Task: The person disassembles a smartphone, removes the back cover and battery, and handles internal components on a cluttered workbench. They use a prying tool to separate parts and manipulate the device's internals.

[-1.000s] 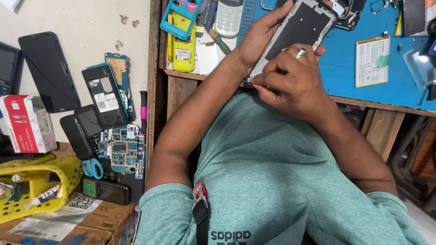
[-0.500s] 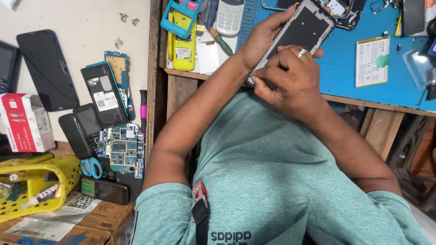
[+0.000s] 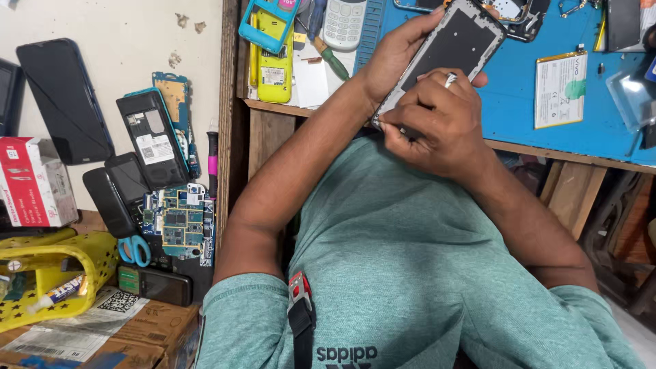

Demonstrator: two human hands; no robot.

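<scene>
My left hand (image 3: 393,58) grips a dark phone frame (image 3: 454,44) by its left edge and holds it tilted over the blue work mat (image 3: 519,102). My right hand (image 3: 441,119), with a ring on one finger, is curled below the frame. Its fingertips pinch the frame's lower corner. I cannot tell whether a small tool sits between those fingers. Both forearms reach up from my teal shirt.
On the bench lie a white keypad phone (image 3: 344,24), a yellow phone housing (image 3: 273,68), a green-handled screwdriver (image 3: 333,60) and a white battery (image 3: 560,89). To the left are black phones (image 3: 65,99), circuit boards (image 3: 178,222), blue scissors (image 3: 133,249), a yellow basket (image 3: 68,263) and a red-and-white box (image 3: 31,181).
The frame and both hands have barely shifted. My right fingertips have slid a little toward the frame's lower corner.
</scene>
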